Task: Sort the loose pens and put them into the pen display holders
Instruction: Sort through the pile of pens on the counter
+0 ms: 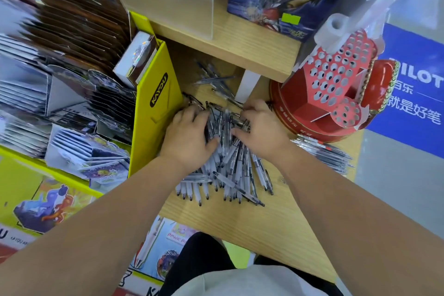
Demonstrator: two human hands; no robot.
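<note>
- The packet below the table has pink writing that starts "Pinkie". The rest is cut off.
- The pens lie in a big messy pile on the table, with their tips pointing at the near edge. A push this way could roll some off onto the floor.
- The left hand and the right hand sit on top of the pile, close together. Their fingers curl down over the pens, like a scoop.
- If the scoop is too big, pens could slip out of the middle. The pens cross each other, so a pull may drag others along.
- A bundle of more pens lies just beside the right wrist, near the table's side edge. A bump from that arm could knock it off.
- The red holder stands just beside the right hand and has many small round holes. It looks like light card, so a hard poke could tip it. The gold writing on its base is too small to read.
- The yellow box beside the left hand says "KAYOU".
- Some stray pens lie farther back under the shelf. They could be missed.
- The blue sign says "PILOT", "百乐" and "就是好笔".
</note>
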